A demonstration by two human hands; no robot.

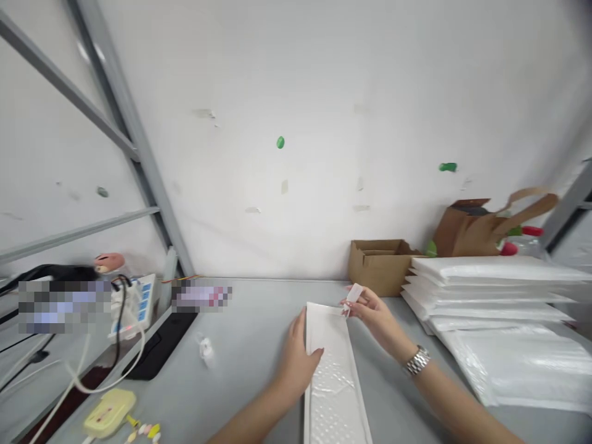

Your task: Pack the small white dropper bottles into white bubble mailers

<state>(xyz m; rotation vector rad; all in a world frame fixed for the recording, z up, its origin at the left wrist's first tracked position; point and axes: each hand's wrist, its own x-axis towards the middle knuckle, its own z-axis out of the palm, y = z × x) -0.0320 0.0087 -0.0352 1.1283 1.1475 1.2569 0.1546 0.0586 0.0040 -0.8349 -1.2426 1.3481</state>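
A long white bubble mailer [333,376] lies flat on the grey table [250,345], running away from me. My left hand [298,357] presses on its left edge, thumb on top, fingers closed along the side. At the mailer's far end, my right hand [372,314] pinches a small white strip [354,295], lifted up from the mailer's flap. A metal watch [417,361] sits on my right wrist.
A stack of white bubble mailers [494,290] lies at the right. A small open cardboard box [379,262] and a brown paper bag [476,228] stand by the wall. A black pad [160,348], a power strip [139,305], cables and a crumpled strip [206,351] lie at the left.
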